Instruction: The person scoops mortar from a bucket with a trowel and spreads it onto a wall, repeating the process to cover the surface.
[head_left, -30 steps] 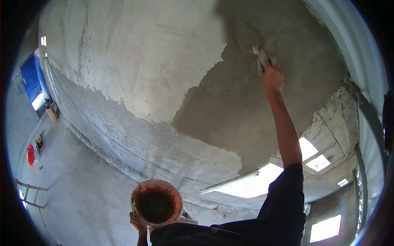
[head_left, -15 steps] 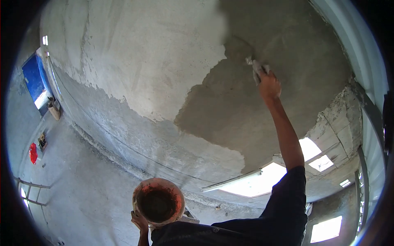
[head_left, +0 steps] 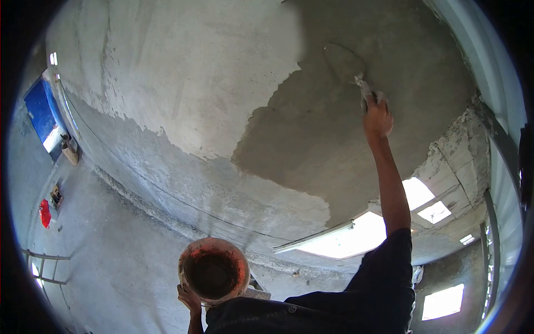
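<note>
My right hand (head_left: pixel 378 118) is closed round the handle of a trowel (head_left: pixel 344 62), whose blade lies against a dark, wet-looking patch of plaster (head_left: pixel 300 139) on the wall. Lighter, dry wall (head_left: pixel 189 72) borders that patch on the left. Low in the view, my left hand (head_left: pixel 190 299) grips the side of an orange-red bucket (head_left: pixel 245 273) with its fingers at the rim. Dark grey mortar (head_left: pixel 212 276) is inside the bucket.
Bright openings (head_left: pixel 361 236) lie below the right forearm. A cable (head_left: pixel 183 203) runs along the lower wall. At the far left are a blue door (head_left: pixel 41 108), a red bag (head_left: pixel 45 214) and metal rails (head_left: pixel 50 256). A pale beam (head_left: pixel 478 39) curves along the right.
My right hand has moved a little right and down with the trowel, and the blade now shows more clearly. The left hand still holds the bucket, nearly unmoved. The view has shifted slightly.
</note>
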Action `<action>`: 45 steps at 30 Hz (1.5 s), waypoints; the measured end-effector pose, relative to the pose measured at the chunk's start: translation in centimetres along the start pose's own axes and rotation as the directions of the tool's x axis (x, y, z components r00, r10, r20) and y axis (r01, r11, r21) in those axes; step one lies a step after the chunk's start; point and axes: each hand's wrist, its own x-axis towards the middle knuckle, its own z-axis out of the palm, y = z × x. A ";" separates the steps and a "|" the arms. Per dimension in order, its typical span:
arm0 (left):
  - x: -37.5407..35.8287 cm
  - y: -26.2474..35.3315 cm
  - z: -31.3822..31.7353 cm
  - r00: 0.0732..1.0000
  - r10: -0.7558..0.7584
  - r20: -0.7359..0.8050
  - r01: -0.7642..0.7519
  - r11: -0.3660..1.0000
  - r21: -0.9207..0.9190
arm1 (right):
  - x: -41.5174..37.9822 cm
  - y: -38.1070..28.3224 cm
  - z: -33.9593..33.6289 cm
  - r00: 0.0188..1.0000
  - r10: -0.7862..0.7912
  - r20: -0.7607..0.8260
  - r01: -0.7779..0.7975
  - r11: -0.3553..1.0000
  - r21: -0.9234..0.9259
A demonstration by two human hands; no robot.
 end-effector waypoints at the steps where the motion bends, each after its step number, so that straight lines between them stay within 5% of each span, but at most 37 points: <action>1: 0.0 0.1 -0.1 1.000 -0.016 0.015 0.016 1.000 -0.022 | 0.4 -0.4 -0.9 1.000 -0.003 -0.002 0.003 1.000 0.002; 7: 0.1 1.0 -0.3 0.986 -0.164 0.009 0.164 0.978 -0.131 | 4.2 -2.9 -1.4 0.998 0.009 -0.066 0.000 0.991 0.133; 10: -0.1 1.1 -0.6 0.996 -0.093 0.008 0.094 0.987 -0.130 | 6.1 -5.0 -1.7 0.997 -0.025 -0.075 0.037 0.986 0.164; 16: 0.1 0.2 -0.2 0.985 -0.170 0.030 0.173 0.975 -0.138 | 3.1 -5.6 -1.1 0.977 -0.108 0.183 0.093 0.992 0.091; 24: 0.3 1.5 -0.8 0.979 -0.190 0.081 0.199 0.970 -0.142 | 3.0 -4.0 -0.4 0.988 -0.133 -0.080 0.140 0.985 0.099; 28: 0.5 1.2 -0.6 0.985 -0.167 0.049 0.171 0.978 -0.117 | 3.7 -3.6 0.1 0.997 -0.040 0.068 0.038 0.999 0.031; 30: 0.9 0.3 -0.1 0.987 -0.155 0.047 0.159 0.983 -0.095 | 2.5 -2.4 0.4 0.980 -0.160 -0.116 0.158 0.987 -0.026; 33: 0.7 -0.5 -0.1 0.994 -0.094 0.047 0.096 0.994 -0.057 | 0.0 0.4 1.2 0.985 -0.106 -0.132 0.100 0.993 -0.056; 41: 1.0 0.1 0.1 0.989 -0.126 0.077 0.135 0.984 -0.121 | 2.1 -2.0 -1.2 0.991 0.133 -0.016 -0.131 0.986 0.107; 44: 0.9 -0.1 0.3 0.986 -0.158 0.053 0.164 0.975 -0.149 | 3.5 -4.7 -1.0 0.994 0.049 -0.094 -0.032 0.984 0.174; 45: 0.9 -0.7 0.4 0.997 -0.070 0.033 0.072 0.995 -0.076 | 3.2 -5.1 -0.4 0.994 0.049 -0.095 -0.032 0.984 0.175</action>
